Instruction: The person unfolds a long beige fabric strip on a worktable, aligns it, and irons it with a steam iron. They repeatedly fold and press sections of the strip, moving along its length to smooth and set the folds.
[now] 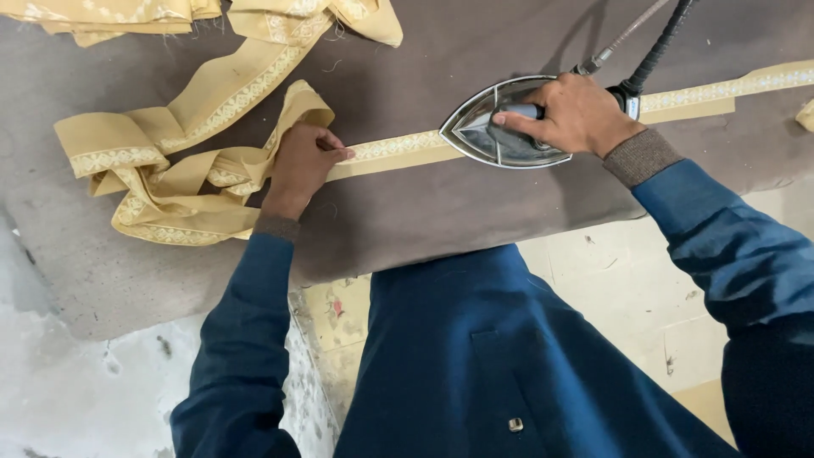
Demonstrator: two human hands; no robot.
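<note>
Pressing under way: right hand (pixel 577 114) clamped on the handle of a steel iron (pixel 500 127), right of centre in the frame, soleplate flat on a yellow trim strip (pixel 390 148). Left hand (pixel 301 165), left of centre, fingers curled loosely, tips pinning the strip to the brown padded board (pixel 441 212). Hands well apart along the strip. Next move probably calls for a steady glide toward the left hand, with the strip held taut and straight. Loose folds of trim (pixel 161 187) heaped at upper left; hose and cord (pixel 653 38) rising at upper right.
</note>
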